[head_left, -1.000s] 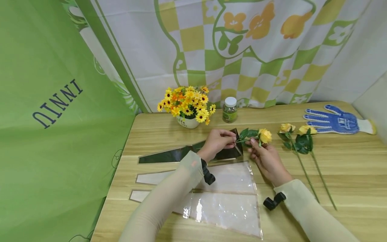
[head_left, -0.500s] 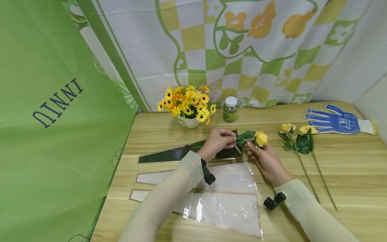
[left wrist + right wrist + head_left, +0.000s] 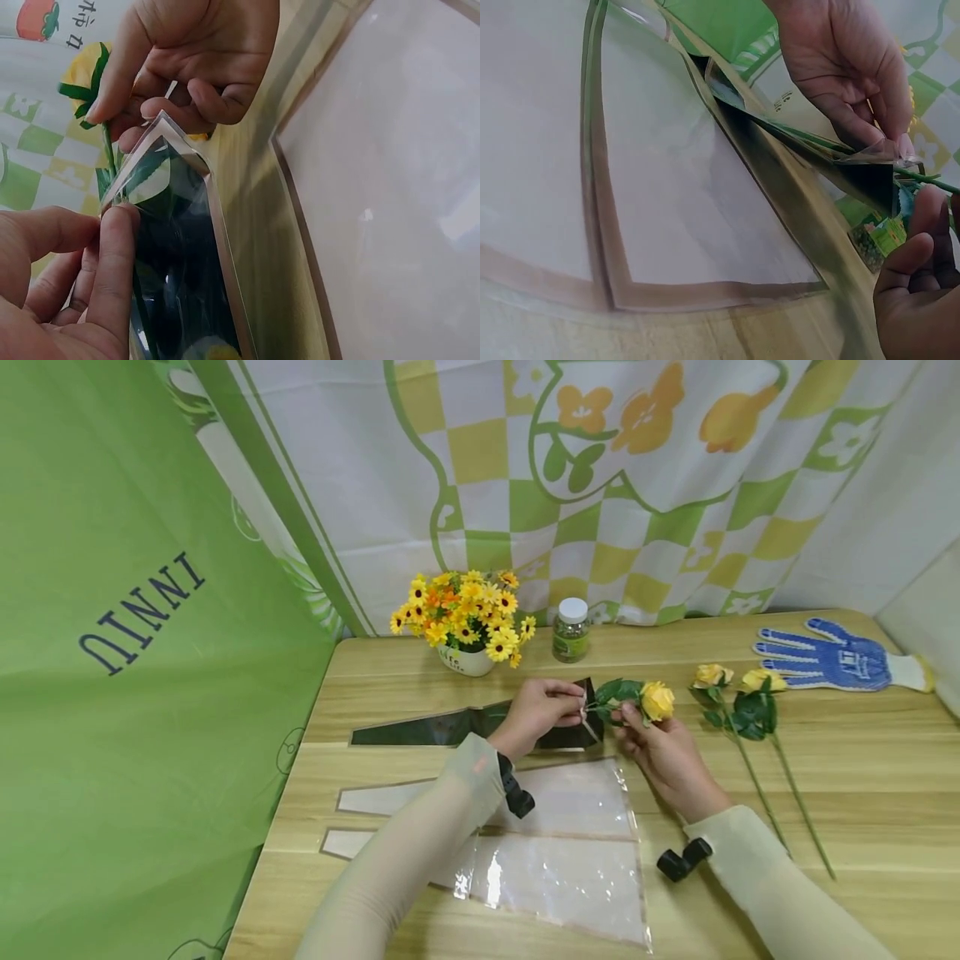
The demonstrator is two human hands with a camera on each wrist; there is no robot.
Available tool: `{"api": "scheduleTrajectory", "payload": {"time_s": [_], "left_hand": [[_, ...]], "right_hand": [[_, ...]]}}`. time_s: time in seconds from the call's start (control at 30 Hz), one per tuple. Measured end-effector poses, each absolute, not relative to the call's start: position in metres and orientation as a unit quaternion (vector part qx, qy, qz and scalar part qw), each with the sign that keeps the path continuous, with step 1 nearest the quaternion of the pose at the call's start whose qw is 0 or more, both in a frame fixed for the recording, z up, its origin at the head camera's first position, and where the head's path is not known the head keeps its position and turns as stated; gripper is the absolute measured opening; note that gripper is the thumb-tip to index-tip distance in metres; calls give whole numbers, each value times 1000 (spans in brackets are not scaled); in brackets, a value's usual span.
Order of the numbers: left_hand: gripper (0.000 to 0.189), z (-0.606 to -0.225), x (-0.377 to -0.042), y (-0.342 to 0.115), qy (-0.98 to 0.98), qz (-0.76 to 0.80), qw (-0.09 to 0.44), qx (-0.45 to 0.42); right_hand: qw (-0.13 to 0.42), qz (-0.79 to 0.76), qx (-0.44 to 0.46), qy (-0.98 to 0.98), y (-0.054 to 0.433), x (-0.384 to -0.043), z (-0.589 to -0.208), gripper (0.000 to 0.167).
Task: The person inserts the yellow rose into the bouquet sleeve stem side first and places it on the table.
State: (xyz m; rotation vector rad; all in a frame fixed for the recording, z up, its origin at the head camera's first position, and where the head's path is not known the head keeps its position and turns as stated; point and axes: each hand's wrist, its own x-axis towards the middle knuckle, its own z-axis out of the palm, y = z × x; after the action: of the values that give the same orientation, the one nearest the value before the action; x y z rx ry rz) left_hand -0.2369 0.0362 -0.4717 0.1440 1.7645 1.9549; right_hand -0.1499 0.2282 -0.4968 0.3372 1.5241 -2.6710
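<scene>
My left hand pinches the mouth edge of a tapered flower sleeve with a dark panel and a clear front. In the left wrist view its fingertips press the clear film at the rim. My right hand pinches the green stem of a yellow artificial rose, just below the bloom. The stem runs down inside the sleeve, while the bloom and leaves stay outside the mouth. In the right wrist view, the sleeve's dark opening gapes beside both hands.
Two pale clear-fronted sleeves lie in front on the wooden table. To the right are two more yellow roses and a blue-and-white glove. A potted yellow flower arrangement and a white-capped jar stand behind.
The rose slid left toward the sleeve, then came back right with the right hand. The sleeve's narrow end has shifted slightly right; the left hand keeps its place.
</scene>
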Motion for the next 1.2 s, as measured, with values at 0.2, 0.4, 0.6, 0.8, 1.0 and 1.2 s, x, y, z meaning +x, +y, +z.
{"api": "scheduleTrajectory", "payload": {"time_s": [0.2, 0.4, 0.6, 0.8, 1.0, 1.2], "left_hand": [[11, -468, -235, 34, 648, 718, 248, 55], [12, -470, -234, 33, 651, 717, 246, 48], [12, -472, -235, 32, 651, 720, 239, 34], [11, -473, -236, 32, 650, 723, 231, 30], [11, -471, -237, 32, 652, 721, 231, 35], [11, -470, -238, 32, 655, 719, 230, 31]], "right_hand": [[23, -804, 123, 582, 224, -154, -496, 24], [34, -791, 129, 596, 226, -153, -499, 31], [28, -857, 98, 506, 237, -144, -500, 35], [38, -895, 2, 444, 246, -139, -499, 27], [44, -899, -61, 432, 247, -138, -493, 27], [53, -882, -77, 462, 250, -136, -487, 42]]}}
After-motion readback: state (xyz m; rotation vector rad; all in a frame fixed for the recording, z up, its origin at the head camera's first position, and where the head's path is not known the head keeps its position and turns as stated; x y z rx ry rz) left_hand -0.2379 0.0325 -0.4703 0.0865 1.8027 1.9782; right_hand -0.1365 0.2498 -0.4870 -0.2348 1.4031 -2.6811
